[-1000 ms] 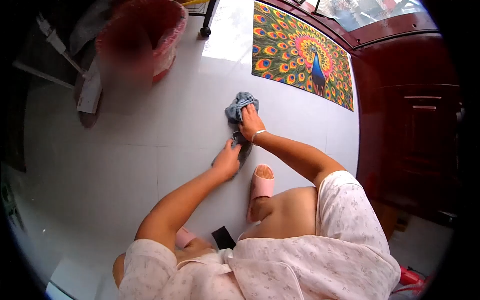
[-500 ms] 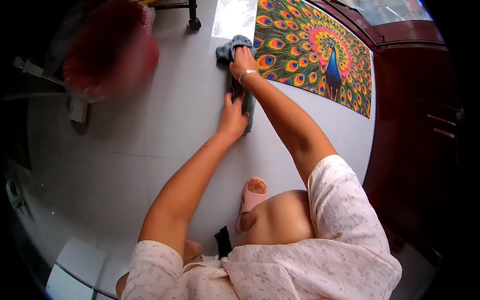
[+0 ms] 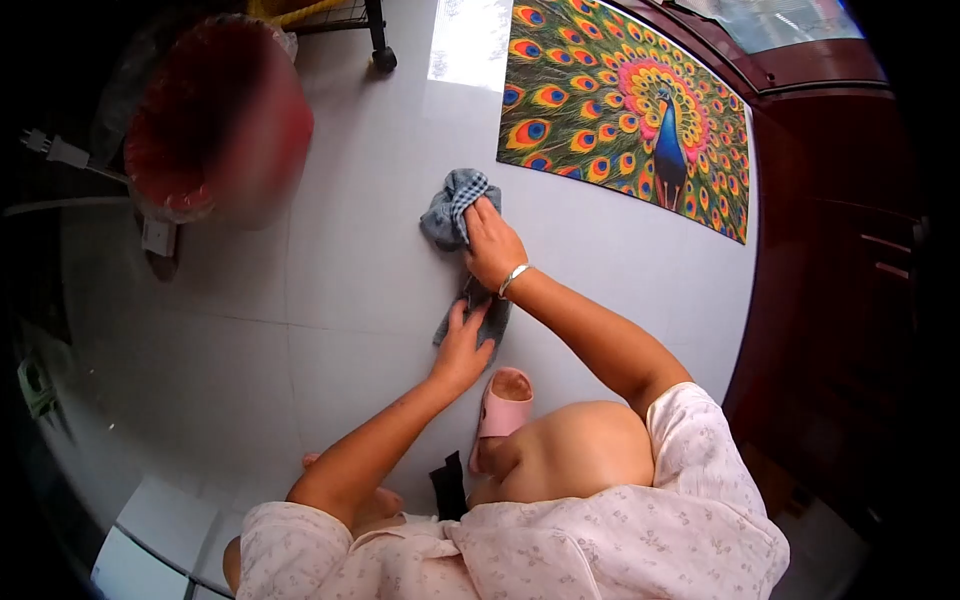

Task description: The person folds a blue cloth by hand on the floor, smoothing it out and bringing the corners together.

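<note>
A grey-blue cloth with a black-and-white checked band lies bunched on the pale tiled floor. My right hand, with a silver bracelet at the wrist, grips the bunched far part, its fingers pressed into the folds. Closer to my feet, my left hand holds the trailing end of the same cloth, with some fingers spread over it. Part of the cloth between the hands is hidden under the right palm.
A peacock-patterned mat lies ahead to the right, beside a dark red cabinet. A lined red bin stands at left near a plug. A caster wheel is at the top. My pink slipper is below the hands.
Both hands have drawn the cloth across the floor toward my body, away from the mat's edge. The checked band now shows on top. My grip stays on the cloth.
</note>
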The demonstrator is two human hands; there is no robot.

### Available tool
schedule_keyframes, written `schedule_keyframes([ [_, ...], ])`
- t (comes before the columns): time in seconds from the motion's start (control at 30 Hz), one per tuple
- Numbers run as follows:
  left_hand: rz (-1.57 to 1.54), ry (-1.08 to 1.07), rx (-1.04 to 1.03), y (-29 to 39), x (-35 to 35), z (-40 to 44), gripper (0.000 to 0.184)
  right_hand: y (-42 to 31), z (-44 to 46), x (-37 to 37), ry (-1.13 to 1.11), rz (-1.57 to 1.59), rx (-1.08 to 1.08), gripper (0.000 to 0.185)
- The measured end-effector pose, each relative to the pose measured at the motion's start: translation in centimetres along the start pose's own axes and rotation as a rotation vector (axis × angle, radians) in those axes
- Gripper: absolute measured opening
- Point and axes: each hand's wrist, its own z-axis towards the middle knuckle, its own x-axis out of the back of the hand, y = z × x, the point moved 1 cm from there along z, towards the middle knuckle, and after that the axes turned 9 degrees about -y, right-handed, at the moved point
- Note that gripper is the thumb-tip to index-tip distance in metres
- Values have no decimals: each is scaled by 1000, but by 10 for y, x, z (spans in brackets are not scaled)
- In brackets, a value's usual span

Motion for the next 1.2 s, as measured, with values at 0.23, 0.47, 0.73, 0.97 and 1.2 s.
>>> schedule_keyframes([
  [0.23, 76, 140, -3, 39, 30, 55, 81, 30, 85, 11, 202, -8, -4, 72],
  [0.47, -27, 359, 11, 51, 72, 105, 83, 17, 186, 38, 154, -54, 14, 65],
  [0.73, -173, 502, -13, 35, 75, 112, 85, -13, 215, 23, 125, -145, 367, 55],
  [0.97, -124, 664, 5, 3, 73, 95, 86, -62, 208, -15, -144, -9, 646, 54],
  [1.2, -176, 627, 51, -32, 41, 7, 81, -95, 118, -58, -333, 321, 640, 58],
])
